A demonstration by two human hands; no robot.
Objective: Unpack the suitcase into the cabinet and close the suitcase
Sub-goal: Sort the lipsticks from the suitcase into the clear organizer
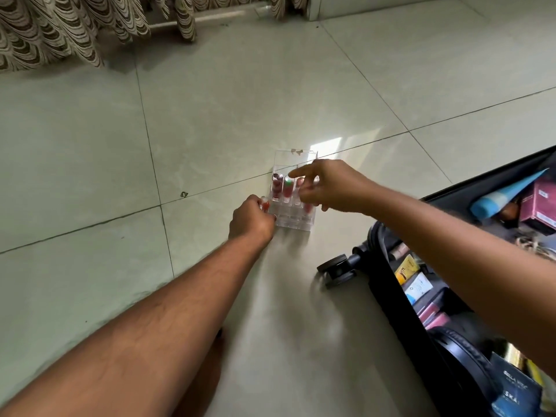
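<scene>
Clear acrylic organizer (293,219) on the glossy tiled floor (120,145), red tubes upright in its slots. Our left hand (251,219) pinches its corner; right hand (326,186), fingers loosely apart, touches a tube, seemingly. Hard plastic could skid or tip. Open black suitcase (388,284) alongside, full.

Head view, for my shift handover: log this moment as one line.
left hand: steadies clear organizer | right hand: fingers at red tubes | suitcase: open, still packed | place: floor
</scene>
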